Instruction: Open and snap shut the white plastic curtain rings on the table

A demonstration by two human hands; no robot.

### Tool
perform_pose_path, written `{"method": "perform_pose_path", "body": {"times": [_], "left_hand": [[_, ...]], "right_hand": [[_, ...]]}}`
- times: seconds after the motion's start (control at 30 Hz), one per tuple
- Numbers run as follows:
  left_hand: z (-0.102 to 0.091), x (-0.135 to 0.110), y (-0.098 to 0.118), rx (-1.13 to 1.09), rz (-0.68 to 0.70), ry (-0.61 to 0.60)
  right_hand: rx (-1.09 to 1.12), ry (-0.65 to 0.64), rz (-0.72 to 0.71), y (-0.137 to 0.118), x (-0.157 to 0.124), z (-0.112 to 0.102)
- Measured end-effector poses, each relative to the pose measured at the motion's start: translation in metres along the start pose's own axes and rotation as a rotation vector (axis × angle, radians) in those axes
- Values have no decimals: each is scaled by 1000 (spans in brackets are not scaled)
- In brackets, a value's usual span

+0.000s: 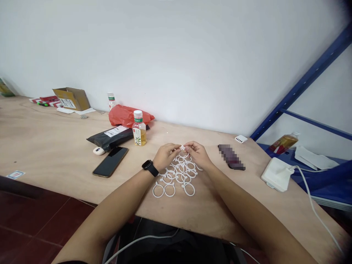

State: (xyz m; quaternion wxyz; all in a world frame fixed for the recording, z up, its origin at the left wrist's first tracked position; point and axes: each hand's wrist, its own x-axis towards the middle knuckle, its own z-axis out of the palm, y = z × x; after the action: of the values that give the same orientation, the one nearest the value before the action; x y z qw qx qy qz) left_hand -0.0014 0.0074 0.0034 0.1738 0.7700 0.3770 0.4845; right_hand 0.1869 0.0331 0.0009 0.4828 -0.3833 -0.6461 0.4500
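You had the linked white plastic rings (168, 179) lying flat on the plywood table (209, 209), right in front of you. Farther on, your left hand (165, 156) and right hand (197, 154) came close together, and the fingers of both pinched one small white ring piece (182, 147). That small, tight pinch suited such fine work.

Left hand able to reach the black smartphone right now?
Probably yes: nothing lies between the left hand and the smartphone on the plywood desk, though it seems to pinch a white plastic ring and would have to let go first.
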Motion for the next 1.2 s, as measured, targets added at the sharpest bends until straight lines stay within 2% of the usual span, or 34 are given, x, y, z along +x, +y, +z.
{"method": "perform_pose_path", "body": {"times": [0.1, 0.3, 0.4, 0.6, 0.8, 1.03, 1.2], "left_hand": [[4, -1, 6, -25, 36, -22], [9, -4, -5, -8, -22, -13], [9, -5, -5, -39, -51, -25], [8, -3, 5, -49, 2, -55], [8, -4, 2, 26, -31, 2], [11, -5, -2, -79, -51, -31], [5, -1, -2, 39, 34, 7]], "right_hand": [[-54, 61, -35, 2, -14, 0], [-228, 112, -149, 10, -17, 6], [-242, 122, -187, 12, -18, 10], [-260, 160, -316, 10, -20, 12], [-262, 123, -418, 8, -22, 14], [-282, 119, -392, 7, -21, 15], [-330, 110, -360, 9, -9, 0]]}}
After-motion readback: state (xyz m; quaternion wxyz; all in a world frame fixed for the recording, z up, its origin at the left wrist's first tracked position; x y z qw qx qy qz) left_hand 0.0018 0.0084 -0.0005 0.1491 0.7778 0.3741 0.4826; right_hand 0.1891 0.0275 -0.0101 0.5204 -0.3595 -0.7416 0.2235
